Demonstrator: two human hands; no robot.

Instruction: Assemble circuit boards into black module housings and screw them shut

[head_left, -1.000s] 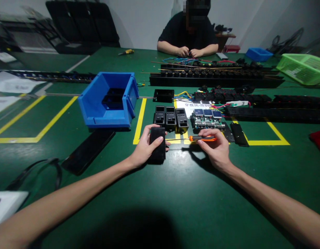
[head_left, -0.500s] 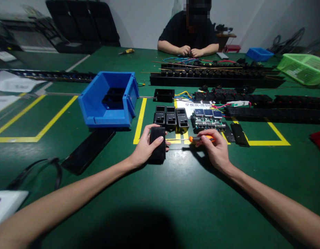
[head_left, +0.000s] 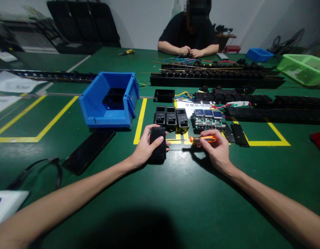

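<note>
My left hand (head_left: 144,148) is wrapped around a black rectangular module (head_left: 158,148) that rests on the green table (head_left: 175,193). My right hand (head_left: 214,149) pinches an orange-handled screwdriver (head_left: 203,139) lying level, its thin shaft pointing left into the module's right side. Just behind stand three black socket modules (head_left: 170,119) in a row and a group of blue-topped circuit boards (head_left: 208,118) with coloured wires.
A blue bin (head_left: 108,100) holding black parts stands at left, a flat black plate (head_left: 88,149) in front of it. Long black power strips (head_left: 214,80) run across the back, where another person sits with hands together (head_left: 189,52). A green basket (head_left: 301,68) is far right.
My right hand's fingers shift slightly on the screwdriver handle, as if turning it. My left hand and the black module stay put.
</note>
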